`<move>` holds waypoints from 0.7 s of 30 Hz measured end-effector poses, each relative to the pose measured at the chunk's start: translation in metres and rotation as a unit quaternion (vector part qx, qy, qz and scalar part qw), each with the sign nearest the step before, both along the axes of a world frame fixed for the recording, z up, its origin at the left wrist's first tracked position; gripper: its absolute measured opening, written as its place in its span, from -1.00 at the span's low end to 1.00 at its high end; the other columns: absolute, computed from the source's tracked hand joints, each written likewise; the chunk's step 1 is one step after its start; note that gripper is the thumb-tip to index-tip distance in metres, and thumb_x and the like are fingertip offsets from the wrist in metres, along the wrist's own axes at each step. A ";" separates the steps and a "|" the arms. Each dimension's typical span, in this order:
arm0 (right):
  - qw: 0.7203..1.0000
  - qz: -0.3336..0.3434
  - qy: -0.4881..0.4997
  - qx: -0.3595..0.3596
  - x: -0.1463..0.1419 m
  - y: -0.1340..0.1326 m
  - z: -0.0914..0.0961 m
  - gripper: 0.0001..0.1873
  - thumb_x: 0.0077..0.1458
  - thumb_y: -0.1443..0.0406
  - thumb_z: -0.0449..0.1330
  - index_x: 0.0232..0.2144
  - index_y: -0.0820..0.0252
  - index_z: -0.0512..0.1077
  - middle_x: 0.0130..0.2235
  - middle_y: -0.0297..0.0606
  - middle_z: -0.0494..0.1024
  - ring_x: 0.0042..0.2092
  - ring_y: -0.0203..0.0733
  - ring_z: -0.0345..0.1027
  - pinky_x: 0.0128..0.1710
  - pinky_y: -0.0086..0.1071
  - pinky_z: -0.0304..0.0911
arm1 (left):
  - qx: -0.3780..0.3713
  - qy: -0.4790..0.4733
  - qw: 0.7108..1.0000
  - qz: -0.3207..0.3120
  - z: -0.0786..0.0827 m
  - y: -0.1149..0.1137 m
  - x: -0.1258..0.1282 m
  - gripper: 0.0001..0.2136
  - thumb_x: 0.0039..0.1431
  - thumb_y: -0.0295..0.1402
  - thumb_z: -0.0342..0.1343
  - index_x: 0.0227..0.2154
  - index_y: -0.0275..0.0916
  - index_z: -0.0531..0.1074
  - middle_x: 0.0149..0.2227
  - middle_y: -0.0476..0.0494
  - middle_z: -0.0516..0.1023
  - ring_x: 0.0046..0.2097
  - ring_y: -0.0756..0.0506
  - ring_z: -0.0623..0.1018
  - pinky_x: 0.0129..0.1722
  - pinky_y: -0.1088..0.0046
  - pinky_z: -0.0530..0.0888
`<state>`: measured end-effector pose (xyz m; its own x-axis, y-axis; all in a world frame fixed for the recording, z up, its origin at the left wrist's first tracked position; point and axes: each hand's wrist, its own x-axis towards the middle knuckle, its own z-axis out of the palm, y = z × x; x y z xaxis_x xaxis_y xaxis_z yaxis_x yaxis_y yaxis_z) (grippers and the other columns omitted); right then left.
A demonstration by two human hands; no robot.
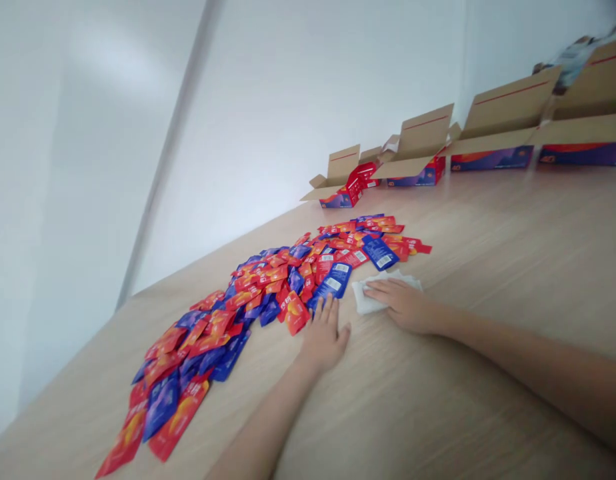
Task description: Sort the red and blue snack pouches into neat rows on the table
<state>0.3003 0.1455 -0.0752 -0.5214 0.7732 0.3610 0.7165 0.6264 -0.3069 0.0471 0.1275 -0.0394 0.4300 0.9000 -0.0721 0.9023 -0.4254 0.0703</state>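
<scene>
My left hand rests palm down, its fingers stretched out at the near edge of a long heap of small sachets. Just beyond the fingertips lie a blue sachet with white barcode labels and a red-orange sachet. To the right, my right hand lies flat on a folded white cloth or tissue, with the fingers spread over it. Another blue sachet sits on the heap above the cloth. Part of the cloth is hidden under the right hand.
Several open cardboard boxes with red and purple printed sides stand along the back, among them a small box, a middle box and a larger box. The sachet heap curves across the wooden table. A pale wall rises behind.
</scene>
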 end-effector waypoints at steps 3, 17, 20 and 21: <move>1.000 0.009 0.007 -0.023 0.002 0.000 0.003 -0.32 0.00 0.46 0.00 0.21 0.30 0.30 0.27 0.02 0.27 0.28 0.03 0.11 0.28 0.03 0.02 | 0.018 -0.008 0.999 0.029 -0.002 0.053 0.011 -0.37 0.35 -0.12 -0.26 0.35 -0.43 -0.07 0.41 -0.31 -0.17 0.42 -0.27 -0.16 0.33 0.01 0.03; 0.999 0.020 0.002 -0.029 0.010 -0.018 0.012 -0.32 -0.02 0.48 0.03 0.21 0.27 0.32 0.27 -0.03 0.28 0.29 0.06 0.10 0.29 0.04 0.02 | 0.199 -0.064 0.977 0.048 0.067 0.127 -0.037 -0.64 0.31 -0.34 -0.16 0.05 -0.23 0.40 0.16 -0.18 0.42 0.20 -0.12 0.39 0.23 0.33 0.30; 1.000 0.005 0.015 -0.017 0.010 -0.020 0.006 -0.28 -0.03 0.51 0.04 0.22 0.17 0.30 0.29 -0.13 0.26 0.30 0.03 0.10 0.30 0.01 0.02 | 0.226 -0.059 0.956 0.181 0.102 0.215 -0.087 -0.65 0.27 -0.43 -0.12 0.06 -0.33 0.38 0.14 -0.36 0.40 0.18 -0.24 0.41 0.18 0.16 0.35; 1.000 0.003 0.018 -0.018 0.011 -0.020 0.005 -0.26 -0.04 0.51 0.04 0.23 0.13 0.29 0.29 -0.16 0.25 0.30 0.01 0.10 0.30 -0.01 0.03 | 0.232 -0.059 0.945 0.221 0.109 0.242 -0.102 -0.65 0.29 -0.44 -0.12 0.08 -0.36 0.36 0.15 -0.40 0.38 0.18 -0.27 0.40 0.16 0.09 0.36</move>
<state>0.3109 0.1256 -0.0704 -0.5128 0.7830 0.3520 0.7012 0.6186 -0.3545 -0.0553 0.3697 0.0692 -0.0146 0.9165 0.3997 0.9967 -0.0187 0.0791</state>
